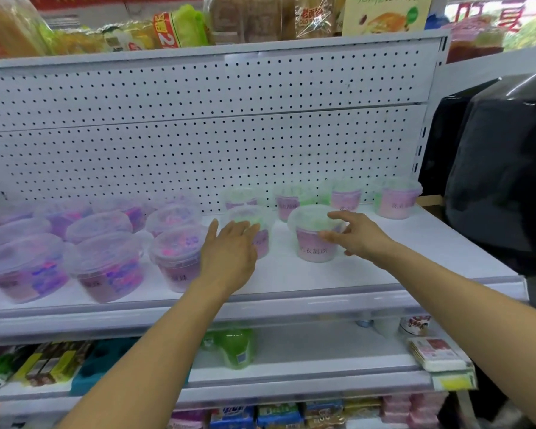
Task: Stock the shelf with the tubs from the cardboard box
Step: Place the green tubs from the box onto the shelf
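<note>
Bagged breads and snacks (174, 29) crowd the top tier at twelve o'clock. A glossy black appliance (502, 178) stands at three o'clock. Toward six o'clock lie a green bottle (234, 348), dark bars (41, 363), pink-white packets (438, 354) and blue packs (260, 414).
</note>
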The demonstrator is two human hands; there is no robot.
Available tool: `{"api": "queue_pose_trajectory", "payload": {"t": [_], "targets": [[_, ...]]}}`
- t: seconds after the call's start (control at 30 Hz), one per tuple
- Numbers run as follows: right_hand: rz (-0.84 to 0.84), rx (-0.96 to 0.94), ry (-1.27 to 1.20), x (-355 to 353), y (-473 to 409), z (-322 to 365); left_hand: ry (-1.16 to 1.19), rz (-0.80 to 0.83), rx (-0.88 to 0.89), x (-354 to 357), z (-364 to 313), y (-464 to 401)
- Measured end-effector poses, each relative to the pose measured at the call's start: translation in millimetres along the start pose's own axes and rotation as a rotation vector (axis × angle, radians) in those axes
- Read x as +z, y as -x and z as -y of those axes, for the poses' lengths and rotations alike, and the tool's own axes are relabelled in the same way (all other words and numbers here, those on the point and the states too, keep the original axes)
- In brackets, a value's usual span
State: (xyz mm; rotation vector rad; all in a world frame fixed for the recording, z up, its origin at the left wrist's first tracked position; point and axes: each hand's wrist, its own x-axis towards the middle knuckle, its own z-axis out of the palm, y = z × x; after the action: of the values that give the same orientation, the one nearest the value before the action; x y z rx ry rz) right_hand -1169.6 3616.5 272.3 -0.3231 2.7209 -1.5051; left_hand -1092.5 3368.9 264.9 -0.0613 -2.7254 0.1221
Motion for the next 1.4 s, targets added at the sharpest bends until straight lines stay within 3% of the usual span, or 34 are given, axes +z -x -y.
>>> {"api": "queue_pose_trajectory", "payload": {"t": [0.3, 0.43, 0.63, 0.73, 0.87, 0.97, 1.2, 1.4], "targets": [[-0.022, -0.064, 0.147, 14, -22, 8, -0.009, 0.041, -0.031, 2, 4, -9], [0.0, -0.067, 0.369, 11, -10, 8, -0.018, 0.05, -0.039, 1, 1, -8], [-0.284, -0.361, 0.614, 2, 64, -8, 0.241, -0.208, 0.04, -1, -47, 42], [-0.393, -0.481, 0.623, -2, 113, -38, 0.344, -0.183, 0.059, 2, -81, 82], [-0.387, -0.451, 0.669, -8, 175, -91, 0.425, -0.124, 0.124, 18, -124, 130], [-0.314, -0.343, 0.632, -11, 220, -144, 0.482, 0.019, 0.157, 42, -159, 168], [-0.103, 0.094, 0.534, 7, 316, -278, 0.61, 0.529, 0.114, 134, -231, 254], [0.177, 0.561, 0.351, 45, 372, -379, 0.651, 0.966, -0.096, 241, -282, 311]]}}
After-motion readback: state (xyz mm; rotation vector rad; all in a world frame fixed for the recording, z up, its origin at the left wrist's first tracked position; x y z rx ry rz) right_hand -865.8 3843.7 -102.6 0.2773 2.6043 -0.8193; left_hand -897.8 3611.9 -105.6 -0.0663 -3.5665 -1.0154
